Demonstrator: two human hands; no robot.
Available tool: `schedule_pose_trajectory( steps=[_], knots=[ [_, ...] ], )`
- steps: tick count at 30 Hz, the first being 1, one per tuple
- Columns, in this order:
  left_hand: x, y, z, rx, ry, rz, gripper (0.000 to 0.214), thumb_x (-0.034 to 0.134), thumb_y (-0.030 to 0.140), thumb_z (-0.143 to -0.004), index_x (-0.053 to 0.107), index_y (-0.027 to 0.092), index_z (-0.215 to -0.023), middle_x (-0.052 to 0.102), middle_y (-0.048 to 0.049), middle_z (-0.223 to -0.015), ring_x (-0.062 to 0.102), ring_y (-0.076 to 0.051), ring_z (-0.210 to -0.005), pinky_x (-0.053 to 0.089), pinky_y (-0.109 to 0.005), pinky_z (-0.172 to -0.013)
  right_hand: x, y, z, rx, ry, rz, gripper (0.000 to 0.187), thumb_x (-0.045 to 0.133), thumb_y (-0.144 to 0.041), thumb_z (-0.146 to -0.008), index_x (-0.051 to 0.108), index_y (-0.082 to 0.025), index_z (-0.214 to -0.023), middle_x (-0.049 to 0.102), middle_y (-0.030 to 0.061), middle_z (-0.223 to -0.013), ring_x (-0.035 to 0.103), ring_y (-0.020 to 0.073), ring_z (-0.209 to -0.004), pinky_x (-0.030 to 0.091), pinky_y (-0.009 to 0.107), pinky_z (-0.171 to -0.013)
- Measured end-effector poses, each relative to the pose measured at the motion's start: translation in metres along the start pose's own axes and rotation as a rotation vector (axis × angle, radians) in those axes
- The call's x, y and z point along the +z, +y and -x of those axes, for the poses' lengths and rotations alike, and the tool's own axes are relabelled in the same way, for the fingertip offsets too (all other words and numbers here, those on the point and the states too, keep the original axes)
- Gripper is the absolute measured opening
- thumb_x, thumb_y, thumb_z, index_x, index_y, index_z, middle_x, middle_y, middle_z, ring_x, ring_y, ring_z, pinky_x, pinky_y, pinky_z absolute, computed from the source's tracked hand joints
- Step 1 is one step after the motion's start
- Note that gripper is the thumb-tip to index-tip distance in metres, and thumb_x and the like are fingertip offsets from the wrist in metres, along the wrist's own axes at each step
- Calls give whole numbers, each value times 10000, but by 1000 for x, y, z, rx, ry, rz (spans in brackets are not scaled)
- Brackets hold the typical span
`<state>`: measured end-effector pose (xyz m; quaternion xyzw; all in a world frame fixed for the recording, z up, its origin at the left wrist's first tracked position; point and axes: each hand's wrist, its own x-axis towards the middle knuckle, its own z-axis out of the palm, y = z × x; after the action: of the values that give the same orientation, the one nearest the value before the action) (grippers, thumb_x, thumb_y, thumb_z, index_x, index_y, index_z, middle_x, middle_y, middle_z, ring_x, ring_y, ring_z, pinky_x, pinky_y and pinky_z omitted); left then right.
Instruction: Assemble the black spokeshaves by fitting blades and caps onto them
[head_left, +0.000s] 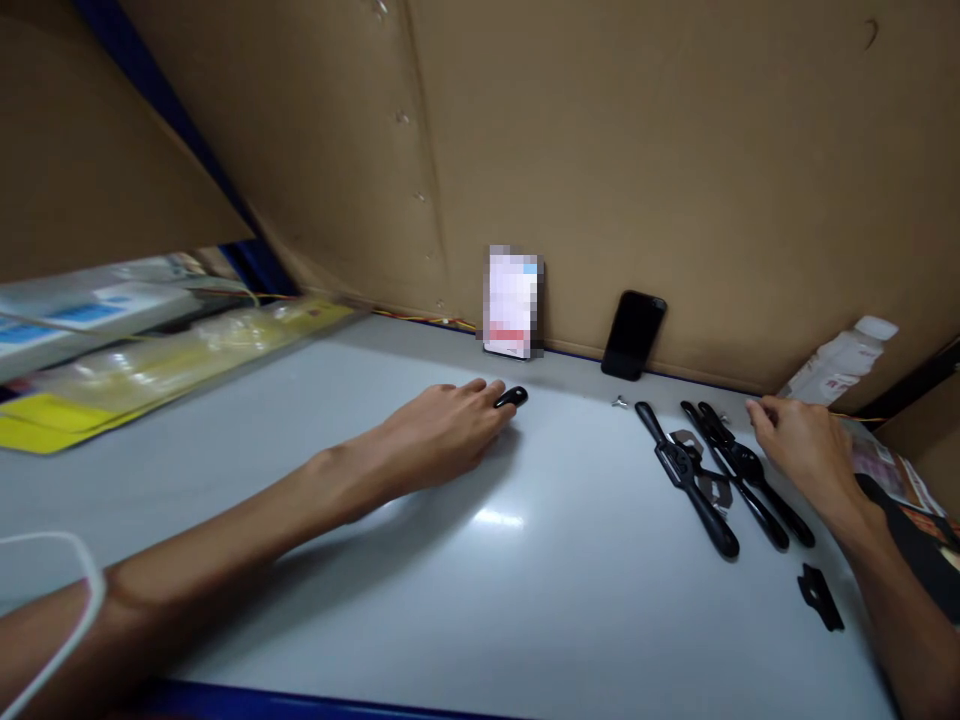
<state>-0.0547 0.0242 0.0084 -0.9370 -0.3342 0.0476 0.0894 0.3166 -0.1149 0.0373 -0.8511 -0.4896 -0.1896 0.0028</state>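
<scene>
"Grasping what, on your left side?"

"A smooth, glossy black piece (514, 397). I have the left hand (444, 430) closed over it, palm down, so I only see its rounded end poking past the fingertips."

"And your right hand (806, 440)?"

"Curled, thumb near forefinger. From out here I can't tell whether it pinches anything."

"What lies around that grip?"

"Just beside it, toward the left one, three black tools (684, 475) with slim, rounded handles; at least two swell into chunkier bodies midway. Thin, dark, shiny plates (715, 491) lie among them. Closer to me than the right grip is a flat, notched black part (820, 597)."

"Between the two grips?"

"A small silvery screw (619, 401) on the smooth grey tabletop (450, 620), which throws back a bright glare."

"Beyond them?"

"Past the left grip, a lit phone (513, 305), its screen blurred into blocks. Further right, a glossy dark phone (634, 335) leans on matte brown cardboard (637, 150). Behind the right grip, a tilted plastic bottle (834, 365) with a white cap."
</scene>
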Motion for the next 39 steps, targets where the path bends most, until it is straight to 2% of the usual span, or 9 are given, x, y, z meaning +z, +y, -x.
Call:
schedule_pose_trajectory(
  steps=[4,8,13,17,21,27,31,35,39],
  knots=[
    [-3,-1,6,-76,-79,2,404,468,14,-893,621,134,-1247,644,-172,-1114,641,-303,-969,454,-311,-620,3,-2,2,-40,-80,32,442,417,-438,-1000,786,-197,-973,750,175,-849,710,320,-781,365,352,-612],
    [-7,-6,13,-126,-161,44,420,468,21,-887,628,158,-1250,669,-155,-1117,657,-301,-995,481,-319,-661,4,-1,1,-56,-127,57,427,434,-425,-994,786,-184,-983,748,172,-843,711,309,-788,384,346,-619],
    [-8,-21,14,-224,-223,-59,446,407,9,-884,647,147,-1234,683,-170,-1160,686,-311,-996,499,-343,-688,2,-6,3,-67,-151,57,425,421,-441,-1003,764,-193,-970,753,170,-880,712,309,-811,355,341,-606],
    [-8,-32,10,-306,-223,-116,409,431,-26,-829,682,87,-1132,705,-202,-1054,700,-349,-947,511,-370,-692,-3,-24,14,-162,-179,1,372,433,-448,-1012,740,-240,-973,764,102,-868,720,284,-827,332,319,-581],
    [-15,-26,6,-312,-123,-170,338,462,-14,-837,688,55,-1078,672,-244,-1100,655,-395,-1048,517,-430,-767,-5,-49,33,-270,-182,-31,315,472,-459,-1011,718,-263,-1036,774,58,-937,730,257,-845,345,296,-572],
    [-19,15,0,-89,25,-124,325,480,39,-898,646,150,-1154,665,-138,-1140,631,-284,-1054,493,-412,-916,-1,-68,55,-350,-147,-23,291,566,-410,-972,703,-170,-1061,746,137,-936,729,293,-796,442,321,-593],
    [-5,45,1,265,245,78,325,471,100,-948,600,134,-1244,618,-155,-1233,589,-279,-1081,509,-403,-900,3,-72,62,-433,-92,-107,240,559,-319,-964,717,-146,-1018,715,188,-1032,720,331,-907,501,354,-610],
    [5,60,4,461,348,209,405,535,280,-996,509,149,-1378,580,-149,-1280,537,-292,-1121,490,-425,-941,6,-77,70,-621,-84,-287,240,599,-317,-945,717,-229,-1134,726,84,-1011,722,233,-859,549,327,-682],
    [5,63,8,538,309,330,311,579,286,-991,589,158,-1274,615,-104,-1109,547,-247,-992,487,-376,-874,6,-76,70,-654,-25,-450,314,518,-348,-1006,671,-236,-1256,728,59,-1056,715,192,-862,558,323,-771]
  ],
)
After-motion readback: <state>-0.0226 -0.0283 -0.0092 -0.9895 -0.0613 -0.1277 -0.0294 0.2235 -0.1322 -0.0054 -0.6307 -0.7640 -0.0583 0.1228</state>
